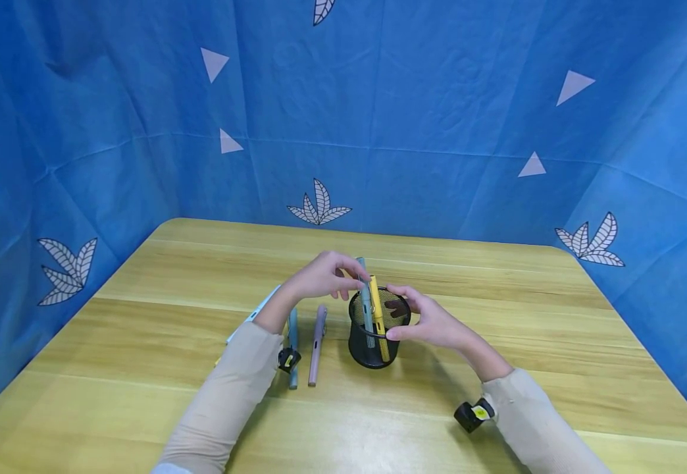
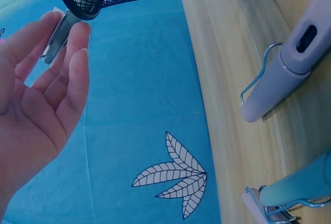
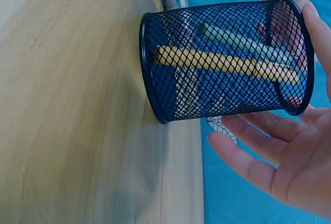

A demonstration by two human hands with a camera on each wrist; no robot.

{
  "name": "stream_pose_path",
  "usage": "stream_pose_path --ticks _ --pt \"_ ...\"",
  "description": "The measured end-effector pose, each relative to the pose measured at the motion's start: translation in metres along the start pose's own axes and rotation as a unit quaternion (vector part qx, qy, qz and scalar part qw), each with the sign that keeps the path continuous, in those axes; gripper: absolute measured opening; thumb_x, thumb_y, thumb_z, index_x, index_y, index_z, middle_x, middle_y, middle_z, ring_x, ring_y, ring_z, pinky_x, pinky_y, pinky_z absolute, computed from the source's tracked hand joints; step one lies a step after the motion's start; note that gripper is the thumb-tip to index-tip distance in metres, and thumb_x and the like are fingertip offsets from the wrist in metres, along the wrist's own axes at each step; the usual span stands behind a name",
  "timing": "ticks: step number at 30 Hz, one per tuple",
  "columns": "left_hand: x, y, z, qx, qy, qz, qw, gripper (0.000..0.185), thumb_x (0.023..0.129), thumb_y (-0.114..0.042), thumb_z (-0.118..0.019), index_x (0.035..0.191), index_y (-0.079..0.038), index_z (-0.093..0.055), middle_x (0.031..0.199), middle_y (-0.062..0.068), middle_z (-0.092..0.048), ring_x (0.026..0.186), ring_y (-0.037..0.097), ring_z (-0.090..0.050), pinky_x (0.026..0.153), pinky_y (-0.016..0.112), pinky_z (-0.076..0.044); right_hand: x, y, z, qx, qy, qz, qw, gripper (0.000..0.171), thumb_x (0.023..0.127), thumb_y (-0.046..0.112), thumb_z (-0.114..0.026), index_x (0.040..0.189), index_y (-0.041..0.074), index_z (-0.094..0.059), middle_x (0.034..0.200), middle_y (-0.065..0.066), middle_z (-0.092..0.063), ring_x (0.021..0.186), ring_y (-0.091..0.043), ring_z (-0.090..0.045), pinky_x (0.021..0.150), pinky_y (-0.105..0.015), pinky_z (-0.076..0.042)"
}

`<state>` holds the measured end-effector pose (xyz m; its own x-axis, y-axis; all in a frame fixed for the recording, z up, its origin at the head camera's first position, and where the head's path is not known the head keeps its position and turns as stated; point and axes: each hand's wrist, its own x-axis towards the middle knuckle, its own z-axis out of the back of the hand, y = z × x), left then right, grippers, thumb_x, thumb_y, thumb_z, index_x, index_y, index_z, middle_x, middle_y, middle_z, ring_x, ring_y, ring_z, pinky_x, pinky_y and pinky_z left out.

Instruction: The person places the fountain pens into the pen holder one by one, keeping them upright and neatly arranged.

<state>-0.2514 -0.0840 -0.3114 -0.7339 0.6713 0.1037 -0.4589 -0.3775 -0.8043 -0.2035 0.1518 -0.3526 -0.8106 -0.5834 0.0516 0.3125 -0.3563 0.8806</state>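
A black mesh pen holder (image 1: 373,355) stands upright on the table. My left hand (image 1: 334,276) is above its left rim and pinches a blue-green pen (image 1: 366,306), whose lower part is inside the holder. Beside that pen, a yellow pen (image 1: 377,309) leans in the holder; both show through the mesh in the right wrist view. My right hand (image 1: 432,322) holds the holder from the right, thumb and fingers spread about its rim. In the left wrist view, one end of the pinched pen (image 2: 62,36) pokes out between thumb and fingers.
Left of the holder lie a purple pen (image 1: 316,355) and a teal pen (image 1: 293,329) on the wooden table (image 1: 497,289). A light blue pen (image 1: 254,313) is partly hidden behind the left forearm. Blue patterned cloth (image 1: 414,99) hangs round the table's back and sides.
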Motion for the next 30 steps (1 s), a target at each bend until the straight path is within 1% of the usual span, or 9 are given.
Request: stream_pose_path --ticks 4,8,10,12,16,19,25,30 --pt "-0.0001 -0.0003 0.0000 0.003 0.009 0.001 0.9999 0.016 0.086 -0.010 -0.059 0.099 -0.004 -0.066 0.087 0.005 -0.062 0.062 0.028 -0.060 0.054 0.033 -0.051 -0.0003 -0.0001 -0.0001 0.000 0.000 0.003 1.000 0.079 0.077 0.019 -0.071 0.137 -0.003 -0.024 0.118 -0.022 -0.051 0.113 -0.037 -0.044 0.092 -0.050 -0.035" --pt "-0.0006 -0.0006 -0.0001 0.001 0.017 0.005 0.9998 0.018 0.086 -0.010 -0.059 0.102 -0.004 -0.065 0.089 0.006 -0.062 0.065 0.031 -0.060 0.055 0.033 -0.051 -0.0006 -0.0001 -0.0001 -0.001 -0.001 0.002 1.000 0.079 0.077 0.020 -0.071 0.137 -0.002 -0.024 0.118 -0.022 -0.050 0.113 -0.038 -0.043 0.092 -0.050 -0.035" --pt "-0.0009 -0.0009 -0.0002 -0.001 0.021 0.008 0.9998 0.019 0.087 -0.011 -0.059 0.104 -0.003 -0.065 0.092 0.006 -0.062 0.067 0.035 -0.059 0.056 0.033 -0.051 -0.0005 -0.0004 -0.0001 -0.001 -0.002 0.001 1.000 0.079 0.077 0.020 -0.071 0.137 -0.002 -0.025 0.118 -0.022 -0.051 0.113 -0.038 -0.043 0.092 -0.050 -0.035" --pt "-0.0011 -0.0013 -0.0002 0.001 0.023 0.007 0.9997 0.020 0.087 -0.011 -0.059 0.104 -0.003 -0.065 0.095 0.007 -0.062 0.067 0.035 -0.059 0.055 0.032 -0.051 -0.0003 -0.0007 -0.0002 -0.001 -0.003 0.002 1.000 0.079 0.077 0.020 -0.072 0.137 -0.002 -0.025 0.117 -0.021 -0.051 0.113 -0.037 -0.044 0.092 -0.051 -0.034" --pt "-0.0008 -0.0013 -0.0001 0.004 0.026 0.000 0.9997 0.020 0.087 -0.011 -0.059 0.103 -0.003 -0.066 0.099 0.007 -0.063 0.065 0.029 -0.060 0.055 0.032 -0.051 0.0000 -0.0012 -0.0005 0.001 -0.006 0.008 1.000 0.078 0.076 0.019 -0.072 0.136 -0.001 -0.027 0.116 -0.020 -0.052 0.111 -0.035 -0.045 0.094 -0.052 -0.031" --pt "-0.0003 0.0007 0.0000 0.006 0.029 -0.005 0.9996 0.019 0.087 -0.011 -0.059 0.102 -0.003 -0.067 0.098 0.007 -0.064 0.064 0.028 -0.060 0.056 0.031 -0.051 0.0000 -0.0014 -0.0007 0.003 -0.006 0.013 1.000 0.077 0.076 0.016 -0.072 0.136 -0.001 -0.027 0.116 -0.020 -0.052 0.111 -0.036 -0.045 0.094 -0.052 -0.031" --pt "-0.0006 0.0029 0.0002 0.002 0.032 -0.005 0.9995 0.020 0.088 -0.010 -0.057 0.103 -0.002 -0.067 0.094 0.007 -0.065 0.068 0.038 -0.059 0.055 0.031 -0.051 -0.0003 -0.0013 -0.0009 0.002 -0.006 0.023 1.000 0.077 0.076 0.016 -0.072 0.136 -0.002 -0.026 0.116 -0.020 -0.053 0.112 -0.036 -0.045 0.095 -0.053 -0.028" --pt "-0.0018 0.0031 0.0008 -0.006 0.032 -0.002 0.9995 0.020 0.088 -0.010 -0.056 0.103 -0.001 -0.067 0.090 0.007 -0.065 0.068 0.039 -0.058 0.055 0.030 -0.051 -0.0008 -0.0019 -0.0013 0.000 -0.010 0.026 1.000 0.078 0.076 0.017 -0.072 0.136 -0.002 -0.026 0.117 -0.020 -0.052 0.112 -0.036 -0.044 0.096 -0.054 -0.028"
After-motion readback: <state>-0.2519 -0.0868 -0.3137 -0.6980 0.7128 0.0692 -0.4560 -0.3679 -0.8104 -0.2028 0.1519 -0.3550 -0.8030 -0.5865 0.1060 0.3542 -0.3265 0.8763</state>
